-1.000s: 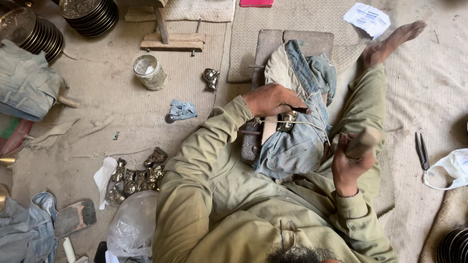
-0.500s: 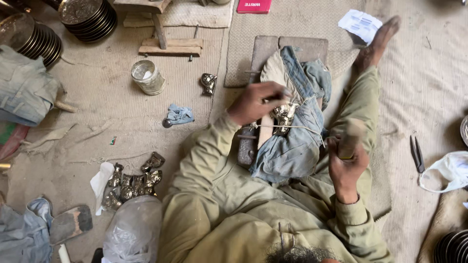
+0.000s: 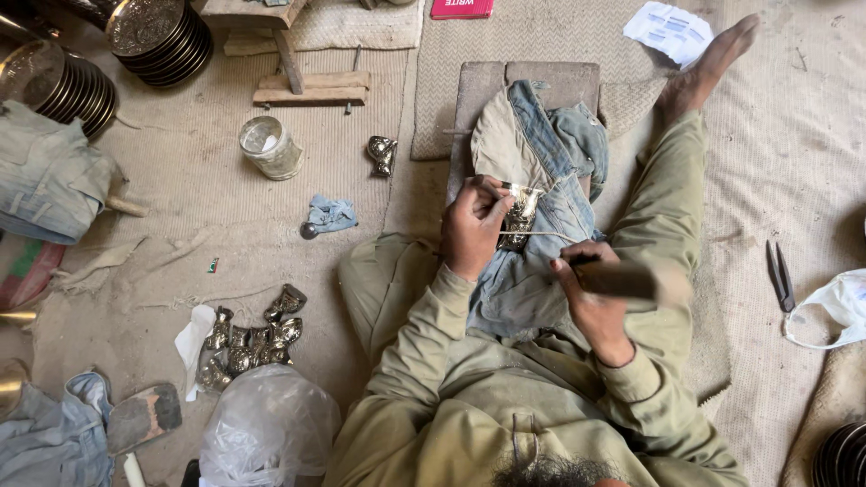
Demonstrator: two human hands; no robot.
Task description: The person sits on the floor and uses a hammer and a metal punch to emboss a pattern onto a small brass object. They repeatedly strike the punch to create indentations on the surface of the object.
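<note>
Nearest, the right hand point(image 3: 591, 293) is clenched around a blurred dark tool handle point(image 3: 622, 280); just beyond, the left hand point(image 3: 471, 225) pins an embossed metal piece point(image 3: 519, 215) against denim cloth point(image 3: 541, 180) draped over a block point(image 3: 528, 81) on the floor.

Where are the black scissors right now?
The black scissors lie on the woven mat at the right edge of the head view, beyond the person's outstretched leg and just left of a white plastic bag.

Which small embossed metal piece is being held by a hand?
The shiny embossed metal piece on the denim-covered block, pinned by the left hand; the others lie loose on the floor.
</note>
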